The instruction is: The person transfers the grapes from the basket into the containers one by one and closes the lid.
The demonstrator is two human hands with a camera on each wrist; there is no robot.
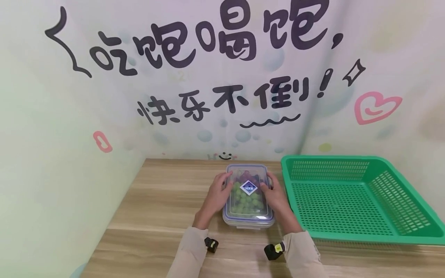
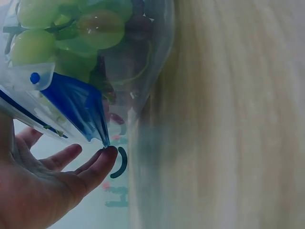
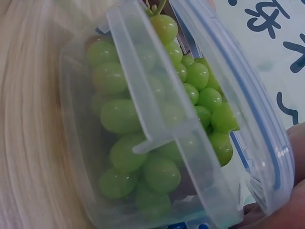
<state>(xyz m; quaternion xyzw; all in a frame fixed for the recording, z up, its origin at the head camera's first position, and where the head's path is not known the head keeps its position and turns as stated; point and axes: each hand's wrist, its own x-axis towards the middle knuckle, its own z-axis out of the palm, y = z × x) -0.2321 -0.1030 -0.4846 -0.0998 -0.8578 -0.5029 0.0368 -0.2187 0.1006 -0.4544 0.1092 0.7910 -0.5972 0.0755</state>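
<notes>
A clear plastic food container (image 1: 248, 221) of green grapes (image 1: 245, 204), with darker red ones (image 1: 245, 175) at its far end, stands on the table. Its lid (image 1: 263, 177) has a blue seal and a diamond label. My left hand (image 1: 219, 194) lies along the left side; in the left wrist view an index fingertip touches a swung-out blue latch (image 2: 78, 102). At the right side my right hand (image 1: 277, 194) pinches the lid edge, thumb on top. In the right wrist view, the lid (image 3: 267, 129) is tilted away from the container rim (image 3: 136, 81), and green grapes show through the gap.
A green plastic basket (image 1: 344, 234) with perforated sides stands close to the right of the container. Behind the wooden table (image 1: 149, 216) rises a pale wall (image 1: 208, 139) with black lettering. Another wall (image 1: 45, 173) borders the table's left.
</notes>
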